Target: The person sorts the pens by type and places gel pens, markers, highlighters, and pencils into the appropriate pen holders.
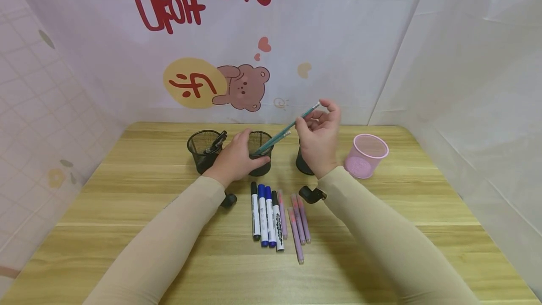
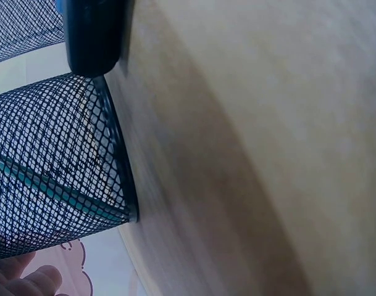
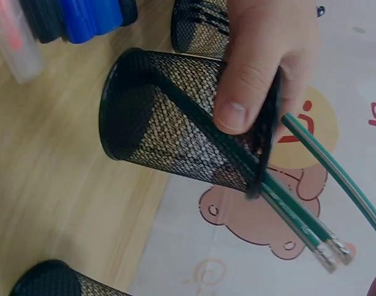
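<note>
Pencil at cup mouth

Pencil [image 1: 288, 130], green, light and stiff, is pinched near its eraser end by the right hand [image 1: 318, 141], tip inside the middle mesh cup [image 1: 259, 153]. Cup (light, easily tipped) is gripped at its rim by the left hand [image 1: 234, 159].

Bare light wooden tabletop [image 1: 127, 229] open left and front. Blocking the middle: row of marker pens [image 1: 267, 218]; behind, black mesh cups [image 1: 204, 150] and pink mesh cup [image 1: 366, 155].
</note>
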`<state>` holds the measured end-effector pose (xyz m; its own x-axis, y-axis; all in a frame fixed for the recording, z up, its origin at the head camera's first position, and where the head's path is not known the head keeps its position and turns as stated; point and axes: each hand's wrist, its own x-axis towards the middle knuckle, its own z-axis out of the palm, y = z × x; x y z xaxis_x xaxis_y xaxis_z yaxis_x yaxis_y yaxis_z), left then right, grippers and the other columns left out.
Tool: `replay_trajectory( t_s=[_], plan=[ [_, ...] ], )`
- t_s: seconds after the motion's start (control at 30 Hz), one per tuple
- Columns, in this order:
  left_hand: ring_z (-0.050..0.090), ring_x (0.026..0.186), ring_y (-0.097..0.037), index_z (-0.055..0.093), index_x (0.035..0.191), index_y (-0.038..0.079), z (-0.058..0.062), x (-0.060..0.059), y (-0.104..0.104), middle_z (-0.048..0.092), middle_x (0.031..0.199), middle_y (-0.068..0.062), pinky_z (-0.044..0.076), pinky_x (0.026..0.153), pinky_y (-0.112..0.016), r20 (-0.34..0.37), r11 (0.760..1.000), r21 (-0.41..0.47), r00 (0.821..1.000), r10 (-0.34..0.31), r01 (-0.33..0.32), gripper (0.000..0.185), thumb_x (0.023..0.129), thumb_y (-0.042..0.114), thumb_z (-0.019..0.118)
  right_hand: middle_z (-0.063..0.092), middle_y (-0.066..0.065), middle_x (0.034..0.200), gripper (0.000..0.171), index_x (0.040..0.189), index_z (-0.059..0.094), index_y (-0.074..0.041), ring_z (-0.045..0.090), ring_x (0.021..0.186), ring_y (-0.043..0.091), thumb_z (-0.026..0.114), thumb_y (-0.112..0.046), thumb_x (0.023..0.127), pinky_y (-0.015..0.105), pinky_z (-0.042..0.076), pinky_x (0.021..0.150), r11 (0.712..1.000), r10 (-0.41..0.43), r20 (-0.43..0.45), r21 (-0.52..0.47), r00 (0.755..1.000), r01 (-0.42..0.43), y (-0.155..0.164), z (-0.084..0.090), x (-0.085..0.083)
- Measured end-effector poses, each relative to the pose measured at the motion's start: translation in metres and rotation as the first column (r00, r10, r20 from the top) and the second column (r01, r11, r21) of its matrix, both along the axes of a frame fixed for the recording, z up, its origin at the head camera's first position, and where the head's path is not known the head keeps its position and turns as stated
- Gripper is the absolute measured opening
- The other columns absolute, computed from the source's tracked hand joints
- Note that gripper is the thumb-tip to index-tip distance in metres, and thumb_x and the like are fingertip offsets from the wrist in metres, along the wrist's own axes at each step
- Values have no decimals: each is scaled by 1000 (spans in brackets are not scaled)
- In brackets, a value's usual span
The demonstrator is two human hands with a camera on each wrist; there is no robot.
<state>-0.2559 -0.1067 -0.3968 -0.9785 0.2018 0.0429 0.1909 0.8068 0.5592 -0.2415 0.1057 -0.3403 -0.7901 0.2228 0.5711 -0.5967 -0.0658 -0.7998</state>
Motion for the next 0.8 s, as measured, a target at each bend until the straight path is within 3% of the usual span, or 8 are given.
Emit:
replay_trajectory(
  t_s=[0.53, 0.8],
  plan=[
    [42, 153, -36, 22, 167, 10, 0, 0, -1, 29, 171, -16, 42, 120, -57, -3, 1000, -6, 1000, -7, 7, 110, 88, 69, 73, 57, 0, 95, 56, 140, 36, -3, 65, 81, 7, 64, 11, 93, 18, 54, 74, 991, -19, 29, 133, 999, 15, -7, -15, 1],
    [45, 151, -37, 23, 167, 10, -1, 0, -1, 30, 171, -15, 44, 119, -58, -7, 1000, 5, 1000, -9, 9, 110, 88, 68, 73, 62, 12, 96, 53, 138, 38, -3, 62, 81, 8, 67, 7, 95, 17, 52, 72, 979, -39, 58, 200, 998, 26, -5, -19, 5]
  ],
)
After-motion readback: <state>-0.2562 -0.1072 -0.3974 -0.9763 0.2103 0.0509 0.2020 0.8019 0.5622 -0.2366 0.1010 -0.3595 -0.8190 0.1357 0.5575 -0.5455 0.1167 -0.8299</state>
